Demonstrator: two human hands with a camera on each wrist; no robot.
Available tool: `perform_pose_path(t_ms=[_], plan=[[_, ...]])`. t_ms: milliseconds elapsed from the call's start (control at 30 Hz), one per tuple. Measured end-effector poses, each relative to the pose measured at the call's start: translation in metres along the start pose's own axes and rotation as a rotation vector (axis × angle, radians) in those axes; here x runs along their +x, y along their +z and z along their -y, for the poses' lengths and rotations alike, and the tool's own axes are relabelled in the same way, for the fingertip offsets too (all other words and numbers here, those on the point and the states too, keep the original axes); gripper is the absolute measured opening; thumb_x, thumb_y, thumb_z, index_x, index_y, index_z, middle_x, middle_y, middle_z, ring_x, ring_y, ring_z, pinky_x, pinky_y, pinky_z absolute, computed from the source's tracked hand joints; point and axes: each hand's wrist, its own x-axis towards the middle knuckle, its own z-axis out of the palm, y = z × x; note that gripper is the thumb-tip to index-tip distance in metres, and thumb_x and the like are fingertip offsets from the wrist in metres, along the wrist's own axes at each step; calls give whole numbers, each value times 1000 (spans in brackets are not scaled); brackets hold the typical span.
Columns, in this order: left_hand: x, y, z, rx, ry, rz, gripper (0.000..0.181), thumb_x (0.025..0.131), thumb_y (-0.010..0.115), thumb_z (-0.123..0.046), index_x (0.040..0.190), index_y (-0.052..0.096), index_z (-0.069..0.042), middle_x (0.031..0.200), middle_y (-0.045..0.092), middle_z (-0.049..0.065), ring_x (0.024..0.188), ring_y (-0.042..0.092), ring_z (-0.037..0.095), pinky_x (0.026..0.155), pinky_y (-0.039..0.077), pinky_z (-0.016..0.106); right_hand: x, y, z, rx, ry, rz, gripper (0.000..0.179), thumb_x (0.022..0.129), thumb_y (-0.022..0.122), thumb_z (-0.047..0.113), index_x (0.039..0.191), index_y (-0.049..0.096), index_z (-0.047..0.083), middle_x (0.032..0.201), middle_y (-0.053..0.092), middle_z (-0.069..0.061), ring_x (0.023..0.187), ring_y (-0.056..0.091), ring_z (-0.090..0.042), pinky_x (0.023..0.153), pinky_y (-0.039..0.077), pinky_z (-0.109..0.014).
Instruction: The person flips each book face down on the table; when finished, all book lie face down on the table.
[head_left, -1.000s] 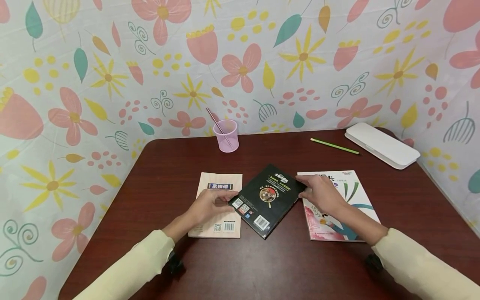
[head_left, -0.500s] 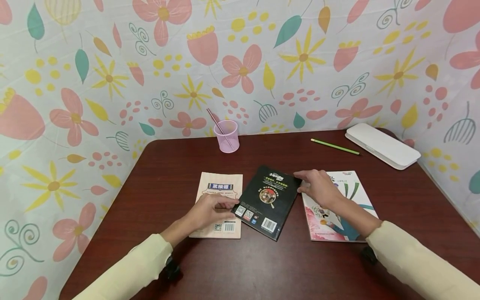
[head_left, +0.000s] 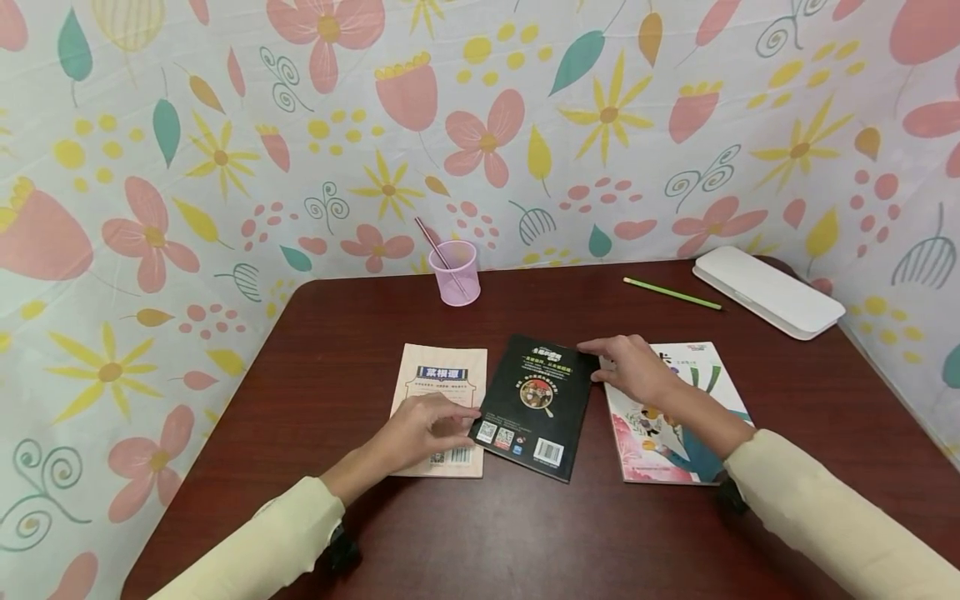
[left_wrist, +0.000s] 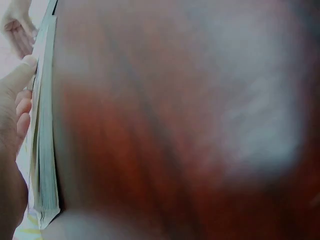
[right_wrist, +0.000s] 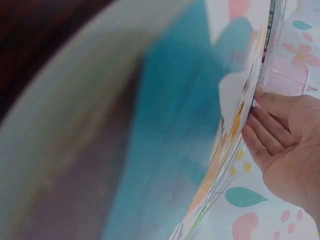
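A black book (head_left: 534,408) lies turned slightly askew, its printed cover and barcode facing up. My left hand (head_left: 420,429) holds it at the lower left, thumb and index finger right at that edge. My right hand (head_left: 633,367) has its index finger on the top right corner and the thumb against the right side. Under the left hand lies a cream book (head_left: 431,354), partly covered. A white book with colourful pictures (head_left: 660,458) lies beneath the right hand and forearm. In the left wrist view, page edges (left_wrist: 45,150) show beside the hand; the picture cover (right_wrist: 175,110) fills much of the right wrist view.
On the dark reddish table (head_left: 495,533), a pink cup (head_left: 455,287) at the back holds a thin striped stick (head_left: 435,242). A green pencil (head_left: 671,292) and a white case (head_left: 768,292) lie at the back right. A flowered cloth (head_left: 480,117) hangs behind.
The black book has turned clockwise and stands straighter between the other two books. My right hand has moved slightly left with its corner; my left hand has shifted a little nearer to me.
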Motion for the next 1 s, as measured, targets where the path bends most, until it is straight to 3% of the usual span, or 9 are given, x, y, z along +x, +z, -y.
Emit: perform_pose_path(t_ms=[167,333,567,667,800,1000], plan=[[-2,4,-3,19,33,-17,42,81,96,-25,119,82,-14,91,76,-6,83,66,6,73,55,21,4,-1,-5,6,0,39,49,91,79,-6,138,67,-6,134,68,-27,108,73,-40,79,62,-46],[-3,6,-6,36,47,-26,39,81,96,-27,116,83,-15,95,78,-5,86,68,6,75,56,21,10,-1,-10,19,4,68,48,91,80,-5,138,68,-5,134,69,-25,106,74,-36,71,56,-36],[-5,6,-12,103,60,-17,40,83,95,-33,117,83,-17,100,79,-8,87,67,5,75,55,22,18,-4,-12,35,-17,104,47,92,80,-4,137,69,-5,129,71,-25,100,74,-31,67,53,-35],[-6,8,-14,113,63,-15,41,83,94,-33,119,82,-17,98,78,-9,85,64,4,72,53,20,21,-6,-13,34,-30,112,47,91,81,-3,136,69,-5,130,71,-24,110,72,-37,78,61,-43],[-6,9,-17,123,76,-17,42,84,94,-33,121,82,-17,98,78,-7,83,63,5,71,52,20,26,-8,-13,25,-36,131,46,91,82,-2,135,70,-5,129,72,-23,124,66,-43,95,58,-56],[-7,12,-20,141,57,-10,43,84,93,-35,122,81,-17,107,78,-8,91,66,6,78,55,25,33,-11,-11,33,-17,168,43,91,81,-4,133,72,-4,129,73,-21,120,68,-43,96,57,-56]])
